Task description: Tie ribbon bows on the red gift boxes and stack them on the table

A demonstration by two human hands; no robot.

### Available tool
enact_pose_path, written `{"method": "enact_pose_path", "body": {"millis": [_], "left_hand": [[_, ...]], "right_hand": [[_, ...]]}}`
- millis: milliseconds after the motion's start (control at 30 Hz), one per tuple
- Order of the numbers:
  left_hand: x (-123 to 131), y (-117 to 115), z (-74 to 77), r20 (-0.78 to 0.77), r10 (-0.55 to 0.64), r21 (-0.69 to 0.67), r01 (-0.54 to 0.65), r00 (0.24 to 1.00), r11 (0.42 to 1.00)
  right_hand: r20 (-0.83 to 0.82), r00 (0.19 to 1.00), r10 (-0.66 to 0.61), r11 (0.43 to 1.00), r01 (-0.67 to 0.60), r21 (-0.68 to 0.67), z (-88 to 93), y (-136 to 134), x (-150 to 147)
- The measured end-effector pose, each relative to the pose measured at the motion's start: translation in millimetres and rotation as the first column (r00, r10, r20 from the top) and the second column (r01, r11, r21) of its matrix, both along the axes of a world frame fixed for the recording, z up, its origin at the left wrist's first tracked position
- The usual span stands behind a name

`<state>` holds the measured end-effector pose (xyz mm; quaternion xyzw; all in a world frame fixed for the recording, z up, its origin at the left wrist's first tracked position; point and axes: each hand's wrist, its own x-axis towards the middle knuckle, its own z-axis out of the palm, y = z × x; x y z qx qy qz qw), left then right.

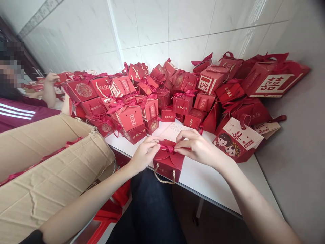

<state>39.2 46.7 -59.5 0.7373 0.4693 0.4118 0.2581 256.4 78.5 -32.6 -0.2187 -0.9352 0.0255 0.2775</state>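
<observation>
Ribbon [169,148], one, tops one red box [166,166]; left fingers [153,149] and right fingers [182,144] pinch it.

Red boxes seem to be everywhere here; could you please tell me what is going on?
A person's left hand and right hand are pinching the ribbon on top of one red box at the near edge of the white table. Many other red boxes are piled behind it. An open cardboard carton stands at the left, and another person sits or stands beyond it.
</observation>
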Motion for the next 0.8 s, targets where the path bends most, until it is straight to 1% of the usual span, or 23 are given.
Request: {"method": "enact_pose_path", "body": {"millis": [100,167,233,367,467,600,700,800], "left_hand": [[-3,-3,-0.3,-0.182,0.042,0.201,-0.004,0.982,0.980],[-5,-3,-1.9,-0.230,0.069,0.253,-0.009,0.971,0.967],[-6,-2,-3.4,-0.234,0.086,0.254,-0.025,0.969,0.967],[-6,0,-4.5,-0.193,0.092,0.213,-0.049,0.977,0.976],[-5,0,-2.0,-0.172,0.047,0.172,-0.017,0.984,0.985],[0,-3,4.1,-0.161,0.016,0.092,-0.001,0.987,0.996],[4,-2,5.2,-0.130,0.026,-0.002,-0.026,0.991,1.000],[6,1,1.1,-0.064,0.022,-0.103,-0.029,0.998,0.994]], "right_hand": [[0.028,1.000,-0.010,0.996,0.012,-0.090,4.2,-1,2],[0.046,0.999,-0.013,0.993,0.018,-0.119,7.4,-4,3],[0.073,0.997,-0.029,0.991,0.038,-0.125,10.9,-6,5],[0.150,0.982,-0.113,0.986,0.130,-0.108,18.0,-11,9],[0.187,0.973,-0.135,0.975,0.164,-0.151,20.8,-14,10],[0.179,0.975,-0.132,0.960,0.171,-0.224,19.1,-16,7],[0.186,0.975,-0.122,0.966,0.159,-0.205,15.7,-15,3],[0.203,0.975,-0.096,0.977,0.132,-0.170,14.5,-14,3]]}}
